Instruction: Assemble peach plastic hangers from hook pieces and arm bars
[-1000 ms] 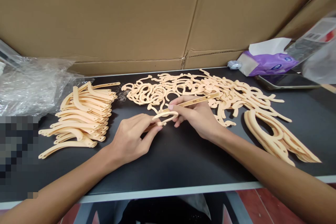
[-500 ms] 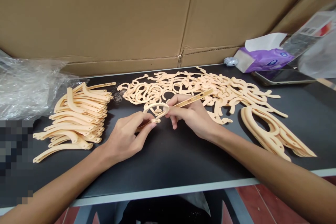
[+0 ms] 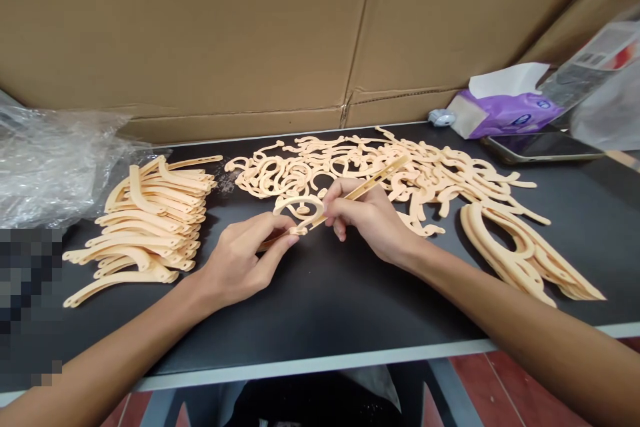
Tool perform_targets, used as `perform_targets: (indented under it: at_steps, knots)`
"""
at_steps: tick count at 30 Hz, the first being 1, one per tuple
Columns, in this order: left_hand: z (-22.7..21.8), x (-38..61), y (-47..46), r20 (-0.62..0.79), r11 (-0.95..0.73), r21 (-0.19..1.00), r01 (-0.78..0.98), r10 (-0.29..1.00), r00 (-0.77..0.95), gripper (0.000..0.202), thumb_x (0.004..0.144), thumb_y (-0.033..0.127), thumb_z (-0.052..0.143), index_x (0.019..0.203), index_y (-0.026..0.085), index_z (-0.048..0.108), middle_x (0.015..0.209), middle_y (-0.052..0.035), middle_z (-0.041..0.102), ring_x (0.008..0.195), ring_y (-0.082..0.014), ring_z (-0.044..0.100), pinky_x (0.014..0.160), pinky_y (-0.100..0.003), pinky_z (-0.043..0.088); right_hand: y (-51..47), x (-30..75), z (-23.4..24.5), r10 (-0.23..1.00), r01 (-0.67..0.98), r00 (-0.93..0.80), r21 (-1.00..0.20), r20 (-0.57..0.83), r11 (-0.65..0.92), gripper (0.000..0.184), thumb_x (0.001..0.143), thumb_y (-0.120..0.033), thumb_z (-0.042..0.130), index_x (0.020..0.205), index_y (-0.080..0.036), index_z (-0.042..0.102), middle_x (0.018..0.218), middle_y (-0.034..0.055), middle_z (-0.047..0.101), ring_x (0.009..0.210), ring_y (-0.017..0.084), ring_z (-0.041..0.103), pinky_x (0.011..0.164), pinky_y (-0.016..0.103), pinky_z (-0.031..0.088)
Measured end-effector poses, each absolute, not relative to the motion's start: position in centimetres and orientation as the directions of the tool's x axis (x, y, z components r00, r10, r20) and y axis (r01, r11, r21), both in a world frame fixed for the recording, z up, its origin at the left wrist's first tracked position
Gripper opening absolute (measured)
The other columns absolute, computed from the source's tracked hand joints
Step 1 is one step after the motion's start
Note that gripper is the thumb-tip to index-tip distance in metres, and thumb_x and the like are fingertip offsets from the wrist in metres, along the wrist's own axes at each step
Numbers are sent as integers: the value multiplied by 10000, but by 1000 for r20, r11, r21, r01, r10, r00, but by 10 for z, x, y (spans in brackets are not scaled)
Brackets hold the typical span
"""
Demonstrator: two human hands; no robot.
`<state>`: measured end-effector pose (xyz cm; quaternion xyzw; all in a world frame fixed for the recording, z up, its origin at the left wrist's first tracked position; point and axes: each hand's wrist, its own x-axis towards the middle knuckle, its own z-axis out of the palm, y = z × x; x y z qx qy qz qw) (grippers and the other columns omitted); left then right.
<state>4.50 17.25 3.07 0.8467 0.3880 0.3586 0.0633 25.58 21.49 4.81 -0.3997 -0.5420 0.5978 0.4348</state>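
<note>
Cardboard (image 3: 200, 27) walls off the far side; black table (image 3: 320, 310) fills the middle and near side. Loose pile of curved pieces (image 3: 370, 163) spreads across the far centre and far right. Left stack (image 3: 150, 227) of bent arms sits left of the hands, clear plastic wrap (image 3: 55, 167) on its far-left side. Right stack (image 3: 525, 257) of larger looped shapes lies right of the hands. Phone (image 3: 545, 147) flat at far right, purple tissue pack (image 3: 515, 117) just beyond it.

Left hand (image 3: 250, 250) is clamped, thumb and fingers together, on a hook (image 3: 300, 200); part of another piece shows under those fingers. Right hand (image 3: 367, 217) is closed in a pinch on a slotted strip (image 3: 383, 175).

Key relation: strip's long axis slants from near left to far right, its near-left end beside the hook's right side; cannot tell if the two touch. Right hand is nearer the strip, left hand nearer the hook's base. Hook arches right of the left fingertips and just left of the right fingertips, held above the table, nearer than the pile.
</note>
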Motion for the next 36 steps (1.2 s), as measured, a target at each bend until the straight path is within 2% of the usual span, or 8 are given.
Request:
perform_targets:
  at_steps: [11,18,23,27,33,36]
  knots:
    - [34,46,173,562,-718,371,589,679,473,43,945,175,600,962,181,639,787,8,713,593,-91,640,571,-180,497,215,255,48,929,-80,-366,-997,45,16,56,666,-214,662,652,-180,620,579,-43,611,416,69,466,431,229,395]
    - [33,47,173,573,-726,387,569,672,469,46,937,158,615,972,182,635,795,13,712,598,-81,644,574,-162,505,213,255,49,927,-78,-367,-996,72,47,212,691,-323,795,724,-172,650,591,-44,601,450,78,498,452,229,432]
    - [34,46,173,576,-724,381,575,672,465,47,939,171,611,971,181,644,811,5,727,611,-89,661,590,-171,520,212,254,43,926,-74,-368,-995,84,61,236,769,-373,756,831,-180,638,588,-55,581,461,89,523,477,237,466]
    - [34,46,173,578,-728,372,576,667,470,35,941,172,612,961,180,640,813,0,727,616,-94,661,590,-176,513,210,253,41,915,-75,-394,-995,88,64,225,822,-381,705,827,-184,599,606,-57,572,465,81,518,468,226,465]
    - [34,46,173,585,-743,366,560,652,483,30,938,152,621,956,175,624,804,5,712,614,-86,641,597,-172,494,208,252,36,896,-94,-436,-995,79,42,256,846,-416,690,869,-191,571,644,-49,588,496,99,563,484,245,508]
    - [33,46,174,593,-752,353,557,640,489,34,941,154,618,969,173,622,806,1,716,619,-93,647,599,-177,496,207,250,33,888,-109,-450,-993,89,44,255,850,-416,694,882,-194,573,634,-60,575,490,90,548,483,230,489]
